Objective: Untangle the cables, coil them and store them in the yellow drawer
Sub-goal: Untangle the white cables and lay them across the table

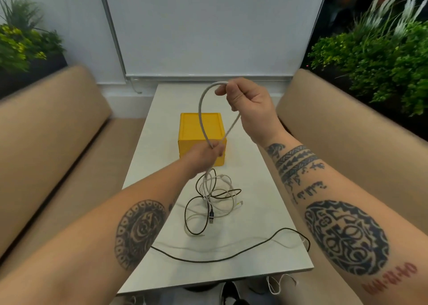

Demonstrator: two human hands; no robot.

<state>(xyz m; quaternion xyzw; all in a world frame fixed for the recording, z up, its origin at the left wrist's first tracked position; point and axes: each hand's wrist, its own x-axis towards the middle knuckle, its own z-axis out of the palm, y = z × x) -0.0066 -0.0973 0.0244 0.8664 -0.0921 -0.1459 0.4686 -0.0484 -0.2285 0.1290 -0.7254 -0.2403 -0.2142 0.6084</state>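
While left hand (203, 153), right hand (250, 103) each pinch white cable (199, 110) loop, yellow drawer (188, 128) front partly hidden.

A white cable (199, 112) arcs up in a tall loop over the closed yellow drawer (190, 128), and its lower run drops into a loose tangle of black and white cables (214, 197) on the surface (254, 165) just in front, while one black cable (231, 257) trails along the near edge.

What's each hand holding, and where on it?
Both hold the white cable: right hand pinches the top of its raised loop, left hand grips the loop's base, above the tangle.
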